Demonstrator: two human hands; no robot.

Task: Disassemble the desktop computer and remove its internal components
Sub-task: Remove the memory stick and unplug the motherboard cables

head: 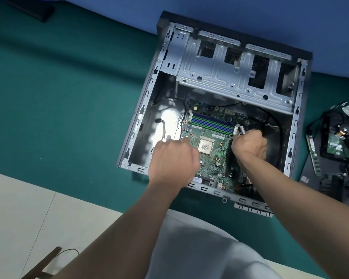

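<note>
Green matting (69, 97) covers the bench under a blue backdrop, and the computer case (141, 121) lies open on its side at the centre of the view. Its motherboard (210, 137) sits on the case floor, below the empty drive cage (230, 71) at 12 o'clock, with the bare processor (205, 146) in the middle of the board.

The right hand (249, 146) is a closed fist at the board's 3 o'clock edge, wrapped round a silver tool (241, 130) whose end sticks out at the top; it is probably a screwdriver on a mounting screw. The left hand (173, 158) is curled at the board's 9 o'clock edge, knuckles up. Its fingertips are hidden, so I cannot tell whether it grips the board or only braces there.

To do this well, hold the tool square to the screw and press down firmly so that it does not slip onto the circuitry. Steady the board by its edge only, and check every screw before lifting. Removed parts (334, 141) lie outside the case at 3 o'clock.
</note>
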